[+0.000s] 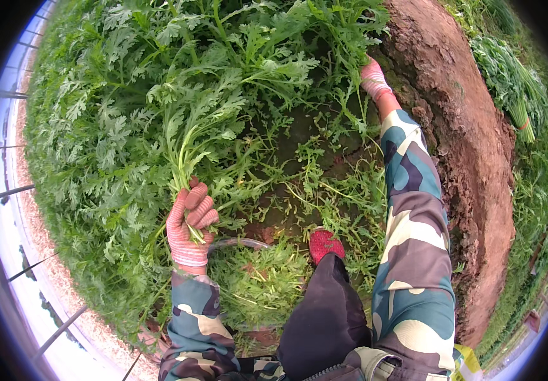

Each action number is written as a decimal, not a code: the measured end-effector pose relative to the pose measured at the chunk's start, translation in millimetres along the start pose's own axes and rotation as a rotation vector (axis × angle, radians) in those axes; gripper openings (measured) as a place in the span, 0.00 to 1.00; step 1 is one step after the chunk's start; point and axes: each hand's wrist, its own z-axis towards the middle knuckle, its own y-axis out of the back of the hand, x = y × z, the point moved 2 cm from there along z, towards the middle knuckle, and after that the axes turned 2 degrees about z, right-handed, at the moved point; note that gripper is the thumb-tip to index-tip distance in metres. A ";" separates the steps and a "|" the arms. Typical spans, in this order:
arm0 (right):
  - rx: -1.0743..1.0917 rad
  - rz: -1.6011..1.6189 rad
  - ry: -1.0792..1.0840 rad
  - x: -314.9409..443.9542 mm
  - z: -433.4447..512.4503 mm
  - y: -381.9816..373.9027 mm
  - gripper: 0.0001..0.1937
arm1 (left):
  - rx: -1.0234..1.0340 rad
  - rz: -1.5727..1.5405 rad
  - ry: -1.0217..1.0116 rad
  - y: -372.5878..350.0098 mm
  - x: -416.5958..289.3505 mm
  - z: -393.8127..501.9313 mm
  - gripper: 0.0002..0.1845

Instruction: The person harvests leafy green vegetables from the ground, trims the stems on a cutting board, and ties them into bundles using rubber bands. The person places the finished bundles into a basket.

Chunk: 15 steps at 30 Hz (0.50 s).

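My left hand point(193, 224), in a striped glove with brown palm coating, is closed around the stems of a small bunch of leafy greens point(186, 152) that look like crown daisy. The cut stem ends stick out below the fingers, and the leaves point away from me. Farther off to the right, my right hand point(375, 81) in a matching glove reaches into standing greens point(345, 43) at the edge of the bed. Leaves hide its fingertips, so its grip does not show.
A clear-rimmed container point(250, 243) of loose leaves sits by my red shoe point(325, 245). Along the right runs a bare earth ridge point(474, 143). Beyond it lie banded bunches of greens point(519, 112). A yellow bag point(467, 362) shows at lower right. Dense greens point(98, 157) fill the left.
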 end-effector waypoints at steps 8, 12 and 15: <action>-0.067 -0.072 -0.576 49.9 -48.7 9.0 0.19 | 0.012 0.056 0.064 -7.9 11.0 -15.7 0.12; -0.160 0.390 -0.755 45.6 -119.9 59.7 0.18 | 0.045 0.020 0.131 -7.6 27.4 -20.0 0.13; -0.147 0.852 -0.737 105.7 -210.7 80.1 0.22 | 0.066 -0.010 0.180 -12.5 46.2 -32.4 0.14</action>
